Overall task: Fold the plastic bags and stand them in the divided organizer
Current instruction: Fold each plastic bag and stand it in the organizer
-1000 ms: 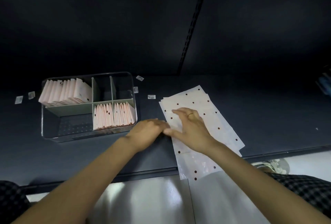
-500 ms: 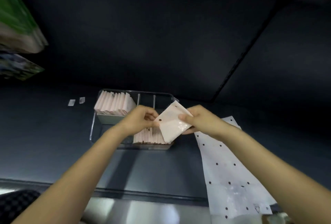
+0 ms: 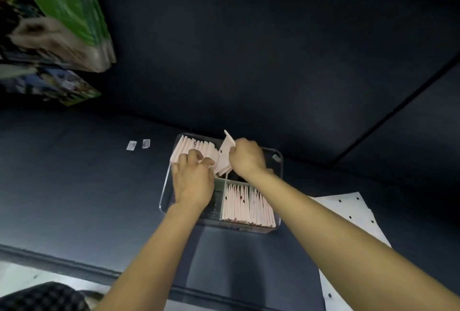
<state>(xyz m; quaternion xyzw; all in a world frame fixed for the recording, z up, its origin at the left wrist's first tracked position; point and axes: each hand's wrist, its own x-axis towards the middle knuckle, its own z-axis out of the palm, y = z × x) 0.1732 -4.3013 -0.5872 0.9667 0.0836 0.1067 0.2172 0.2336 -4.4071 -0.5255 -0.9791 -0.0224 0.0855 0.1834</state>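
Observation:
A clear divided organizer (image 3: 278,161) sits on the dark shelf. Its far left compartment holds a row of pink folded bags (image 3: 196,149). The near compartments hold more folded bags (image 3: 246,205) standing on edge. My right hand (image 3: 246,156) grips one folded bag (image 3: 225,155) and holds it tilted above the far compartment, its lower edge down beside the row. My left hand (image 3: 193,178) rests on the far row, with its fingers pressing the bags to the left. Flat white dotted bags (image 3: 348,213) lie on the shelf to the right.
Two small white labels (image 3: 138,144) lie on the shelf left of the organizer. Green and printed packages (image 3: 62,12) hang at the upper left. The shelf's front edge (image 3: 62,263) runs across the lower left, with pale floor below it.
Both hands have moved from in front of the organizer to over its far compartments. The left hand let go of the folded bag and now presses the row; the right carries the bag in.

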